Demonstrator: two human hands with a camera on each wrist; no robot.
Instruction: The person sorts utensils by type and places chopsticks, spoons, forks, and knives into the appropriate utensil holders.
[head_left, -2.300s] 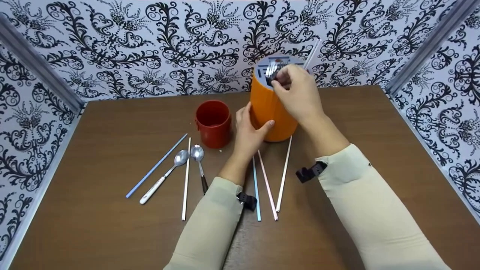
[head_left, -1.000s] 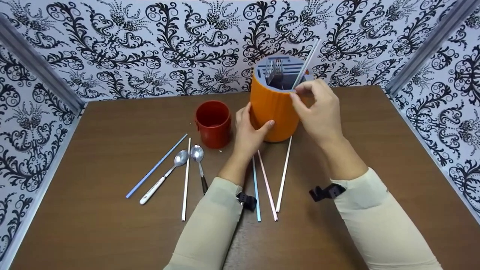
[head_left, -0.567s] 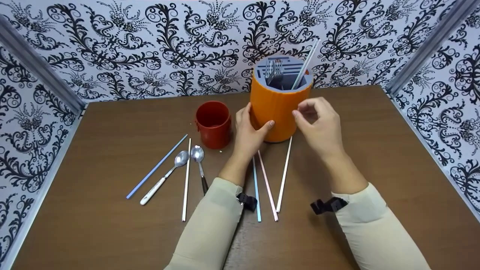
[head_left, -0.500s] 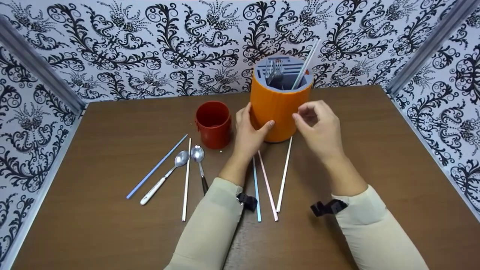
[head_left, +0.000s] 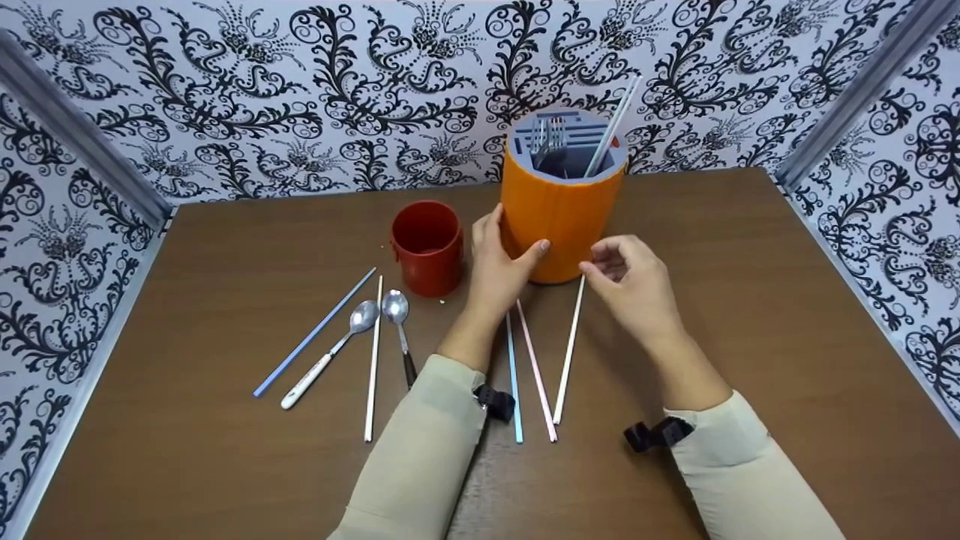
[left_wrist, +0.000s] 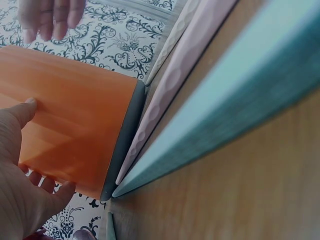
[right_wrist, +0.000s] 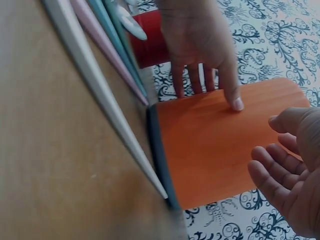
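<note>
An orange cutlery holder [head_left: 564,217] with a grey slotted top stands upright near the back wall. My left hand [head_left: 496,271] grips its left side, thumb across the front, as the left wrist view confirms. Forks [head_left: 550,139] and light chopsticks [head_left: 615,124] stick up from its front compartment. My right hand [head_left: 636,289] hovers at the holder's lower right, fingers loosely bent around nothing. Close below it lies a white chopstick [head_left: 570,352]. A pink chopstick [head_left: 536,371] and a light blue chopstick [head_left: 514,382] lie left of that, the blue one's far end hidden behind my left wrist.
A red cup [head_left: 429,262] stands left of the holder. On the left of the table lie a blue chopstick [head_left: 315,334], a white-handled spoon [head_left: 330,356], another white chopstick [head_left: 373,360] and a dark-handled spoon [head_left: 397,319]. Patterned walls [head_left: 300,97] enclose the table.
My right hand first adjusted the forks, then touched the chopsticks in the holder, let go and came down beside the holder toward the white chopstick. My left hand has stayed put.
</note>
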